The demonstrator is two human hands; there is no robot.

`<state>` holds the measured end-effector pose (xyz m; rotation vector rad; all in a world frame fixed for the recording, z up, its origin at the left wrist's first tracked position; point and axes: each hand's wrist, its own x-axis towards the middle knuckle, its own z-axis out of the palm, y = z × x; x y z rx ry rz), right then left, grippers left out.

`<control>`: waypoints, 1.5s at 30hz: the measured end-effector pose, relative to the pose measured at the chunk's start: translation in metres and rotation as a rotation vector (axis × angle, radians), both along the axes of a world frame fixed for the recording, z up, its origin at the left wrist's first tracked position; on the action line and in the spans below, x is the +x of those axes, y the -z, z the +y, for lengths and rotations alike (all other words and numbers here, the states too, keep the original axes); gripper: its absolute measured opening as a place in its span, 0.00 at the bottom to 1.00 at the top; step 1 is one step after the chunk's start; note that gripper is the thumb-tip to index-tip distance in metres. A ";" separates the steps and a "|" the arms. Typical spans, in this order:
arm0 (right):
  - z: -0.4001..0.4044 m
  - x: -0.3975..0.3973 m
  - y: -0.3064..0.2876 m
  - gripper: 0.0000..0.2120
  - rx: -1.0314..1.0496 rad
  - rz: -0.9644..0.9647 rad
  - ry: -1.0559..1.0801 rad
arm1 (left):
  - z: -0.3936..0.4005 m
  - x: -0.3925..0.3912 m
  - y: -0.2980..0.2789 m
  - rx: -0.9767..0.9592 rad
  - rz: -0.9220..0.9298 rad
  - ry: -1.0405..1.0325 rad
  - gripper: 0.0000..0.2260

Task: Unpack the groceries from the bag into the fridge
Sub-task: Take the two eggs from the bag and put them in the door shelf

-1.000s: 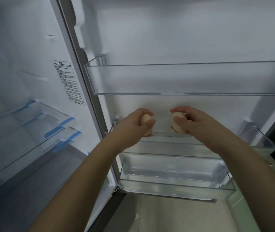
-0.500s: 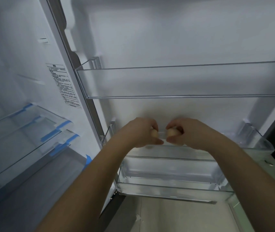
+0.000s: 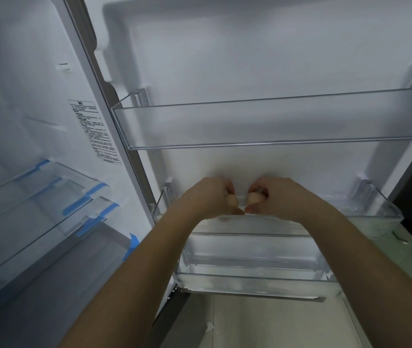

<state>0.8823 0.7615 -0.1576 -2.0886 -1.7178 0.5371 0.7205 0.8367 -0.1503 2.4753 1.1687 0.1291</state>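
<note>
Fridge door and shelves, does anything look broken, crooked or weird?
Nothing looks broken or spilled. One oddity: strips of blue tape are stuck on the clear glass shelves, like leftover packing tape. The left hand and right hand each hold a pale egg.

Both forearms are bare right up to the frame's edge; left hand (image 3: 210, 197) and right hand (image 3: 277, 197) wear nothing.

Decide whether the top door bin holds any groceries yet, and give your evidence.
Empty. The top door bin is clear plastic, and only the white door liner shows through it; no item stands behind its front wall.
</note>
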 end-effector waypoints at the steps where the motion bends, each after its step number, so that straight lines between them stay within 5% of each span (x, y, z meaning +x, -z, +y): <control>1: 0.000 0.000 0.000 0.20 -0.006 0.003 0.004 | 0.000 0.000 0.000 -0.007 -0.004 -0.008 0.21; 13: -0.015 -0.004 -0.002 0.20 0.053 0.059 0.118 | -0.009 -0.028 -0.003 0.159 -0.027 -0.110 0.21; 27: -0.049 -0.038 0.003 0.25 0.231 -0.313 0.120 | -0.044 -0.058 0.022 0.562 -0.097 -0.019 0.28; 35: -0.080 -0.060 0.020 0.29 0.292 -0.532 0.203 | -0.056 -0.075 0.027 0.543 0.017 0.056 0.34; 45: -0.127 -0.086 0.036 0.28 0.246 -0.547 0.316 | -0.081 -0.086 0.037 0.561 0.004 0.129 0.34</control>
